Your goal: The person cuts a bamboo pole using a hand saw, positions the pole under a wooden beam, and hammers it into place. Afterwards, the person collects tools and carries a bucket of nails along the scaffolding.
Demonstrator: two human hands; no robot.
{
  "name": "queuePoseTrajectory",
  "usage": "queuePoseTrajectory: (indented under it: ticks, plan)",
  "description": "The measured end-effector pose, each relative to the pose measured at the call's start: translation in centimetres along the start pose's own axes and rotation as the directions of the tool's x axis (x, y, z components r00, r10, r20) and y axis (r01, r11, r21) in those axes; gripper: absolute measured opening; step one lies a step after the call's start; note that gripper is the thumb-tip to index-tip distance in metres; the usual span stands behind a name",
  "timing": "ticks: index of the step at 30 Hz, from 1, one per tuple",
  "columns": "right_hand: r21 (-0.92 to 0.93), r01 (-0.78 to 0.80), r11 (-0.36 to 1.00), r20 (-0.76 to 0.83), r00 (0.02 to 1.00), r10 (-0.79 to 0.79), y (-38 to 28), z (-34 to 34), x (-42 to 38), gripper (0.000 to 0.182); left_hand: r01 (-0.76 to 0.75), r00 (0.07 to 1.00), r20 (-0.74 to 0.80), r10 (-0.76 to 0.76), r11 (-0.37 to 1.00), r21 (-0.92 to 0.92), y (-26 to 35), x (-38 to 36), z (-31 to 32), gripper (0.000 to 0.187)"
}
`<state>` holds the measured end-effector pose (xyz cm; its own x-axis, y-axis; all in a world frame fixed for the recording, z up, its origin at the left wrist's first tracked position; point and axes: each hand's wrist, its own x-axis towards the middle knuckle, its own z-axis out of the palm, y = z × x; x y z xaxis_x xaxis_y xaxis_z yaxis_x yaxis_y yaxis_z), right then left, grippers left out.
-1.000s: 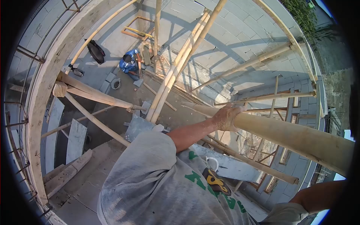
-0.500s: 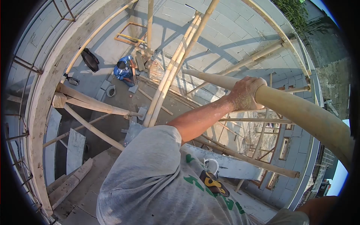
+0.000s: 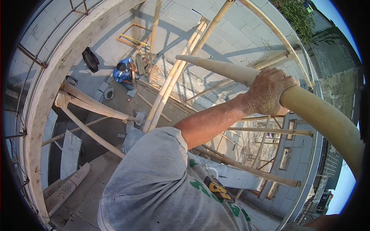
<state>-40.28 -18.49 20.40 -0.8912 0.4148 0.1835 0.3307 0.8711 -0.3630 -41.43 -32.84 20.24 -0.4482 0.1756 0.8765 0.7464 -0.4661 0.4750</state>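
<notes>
My left hand [image 3: 270, 91] is wrapped round a thick, pale yellow bamboo pole [image 3: 320, 109]. Dust covers the hand and wrist. The pole slants across the right side, its narrower far end tip out over the space below and its near end running off at the right edge. A grey sleeve and a shirt with green lettering [image 3: 204, 188] fill the lower middle. Only part of my right arm [image 3: 325, 222] shows at the bottom right; its hand is out of view.
Upright and slanting bamboo poles [image 3: 169, 82] stand around a grey block wall [image 3: 246, 30]. A concrete beam [image 3: 36, 127] curves along the left. Far below, a person in blue [image 3: 124, 71] crouches by a bucket [image 3: 109, 93]. Planks [image 3: 69, 188] lie at lower left.
My left hand has moved right and slightly down, still gripping the bamboo pole. The pole's far tip now reaches further left and higher. The view has shifted slightly.
</notes>
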Motion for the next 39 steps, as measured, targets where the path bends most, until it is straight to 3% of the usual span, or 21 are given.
queuePoseTrajectory:
  ticks: [6, 10, 11, 12, 15, 16, 17, 18, 19, 20, 21, 23, 25, 27, 29, 30, 33, 35, 37, 39]
  plan:
    - [0.082, 0.051, 0.995, -0.115, 0.993, -0.041, -1.3, -0.4, 0.4, 0.029, 0.117, 0.987, 0.094, -0.127, 0.988, 0.106, -0.9, -4.6, -4.4, 0.058]
    - [0.319, 0.222, 0.921, -0.414, 0.907, -0.075, -3.7, -5.7, -2.6, 0.026, 0.261, 0.946, 0.127, -0.299, 0.932, 0.253, -3.0, -10.5, -7.7, 0.069]
    - [0.386, 0.316, 0.867, -0.519, 0.851, -0.079, -4.6, -8.8, -4.5, 0.026, 0.313, 0.924, 0.122, -0.361, 0.902, 0.298, -3.4, -12.4, -8.3, 0.072]
    - [0.437, 0.435, 0.787, -0.623, 0.778, -0.084, -5.6, -12.4, -6.2, 0.025, 0.397, 0.859, 0.181, -0.478, 0.847, 0.354, -4.4, -14.1, -9.2, 0.092]
    - [0.434, 0.762, 0.481, -0.838, 0.537, -0.095, -8.3, -21.9, -11.0, 0.023, 0.587, 0.737, 0.207, -0.643, 0.762, 0.275, -4.5, -16.2, -13.5, 0.109]
    - [0.414, 0.832, 0.37, -0.879, 0.471, -0.077, -9.2, -23.5, -12.0, 0.023, 0.603, 0.688, 0.301, -0.66, 0.751, 0.268, -3.7, -15.5, -15.8, 0.117]
    - [0.424, 0.854, 0.301, -0.885, 0.461, -0.06, -9.7, -22.6, -11.6, 0.022, 0.65, 0.681, 0.273, -0.68, 0.732, 0.202, -2.6, -14.4, -17.9, 0.118]
    - [0.465, 0.846, 0.261, -0.873, 0.487, -0.02, -10.1, -20.1, -10.3, 0.021, 0.69, 0.674, 0.242, -0.698, 0.712, 0.133, -1.9, -13.2, -19.7, 0.12]
    - [0.407, 0.828, 0.386, -0.786, 0.532, -0.313, -11.1, -14.9, -8.1, 0.022, 0.71, 0.666, 0.177, -0.725, 0.688, 0.15, -0.9, -11.5, -21.7, 0.122]
    - [0.468, 0.713, 0.523, -0.745, 0.636, -0.201, -11.0, -11.7, -7.7, 0.035, 0.729, 0.657, 0.105, -0.746, 0.665, 0.165, 0.1, -9.6, -23.4, 0.124]
    - [0.525, 0.569, 0.633, -0.684, 0.724, -0.084, -10.9, -8.6, -7.3, 0.049, 0.656, 0.731, 0.058, -0.68, 0.723, 0.215, 0.6, -8.1, -24.9, 0.123]
    - [0.517, 0.593, 0.617, -0.704, 0.705, -0.088, -11.6, -2.1, -6.7, 0.039, 0.557, 0.812, 0.001, -0.584, 0.774, 0.301, 2.7, -5.6, -26.1, 0.121]
    - [0.567, 0.505, 0.651, -0.632, 0.774, -0.05, -12.1, 3.3, -6.6, 0.046, 0.511, 0.837, 0.006, -0.547, 0.786, 0.348, 5.8, -2.9, -25.3, 0.119]
    - [0.573, 0.32, 0.754, -0.44, 0.897, -0.046, -11.7, 7.9, -6.7, 0.052, 0.447, 0.869, 0.033, -0.493, 0.812, 0.374, 7.8, -0.6, -23.3, 0.117]
    - [0.686, 0.321, 0.653, -0.428, 0.904, 0.005, -10.3, 14.8, -7.0, 0.045, 0.368, 0.901, 0.08, -0.426, 0.849, 0.379, 7.4, -0.3, -21.0, 0.117]
    - [0.748, 0.224, 0.625, -0.252, 0.967, -0.045, -9.7, 16.7, -7.7, 0.048, 0.318, 0.917, 0.113, -0.383, 0.87, 0.377, 6.1, -0.8, -19.5, 0.117]
    - [0.686, 0.204, 0.698, -0.193, 0.977, -0.095, -8.4, 23.7, -9.1, 0.051, 0.233, 0.939, 0.126, -0.319, 0.863, 0.449, 4.2, -1.3, -15.3, 0.107]
    - [0.569, 0.29, 0.769, -0.301, 0.944, -0.132, -8.8, 27.5, -10.5, 0.054, 0.494, 0.859, -0.033, -0.511, 0.81, 0.314, 3.9, -1.2, -14.7, 0.094]
    - [0.513, 0.338, 0.789, -0.324, 0.927, -0.186, -9.6, 28.2, -11.4, 0.057, 0.543, 0.824, -0.02, -0.566, 0.78, 0.312, 1.9, -3.0, -15.0, 0.076]
    - [0.547, 0.248, 0.8, -0.092, 0.967, -0.237, -10.2, 23.5, -10.6, 0.052, 0.573, 0.795, 0.036, -0.606, 0.768, 0.287, 0.4, -4.9, -16.6, 0.07]
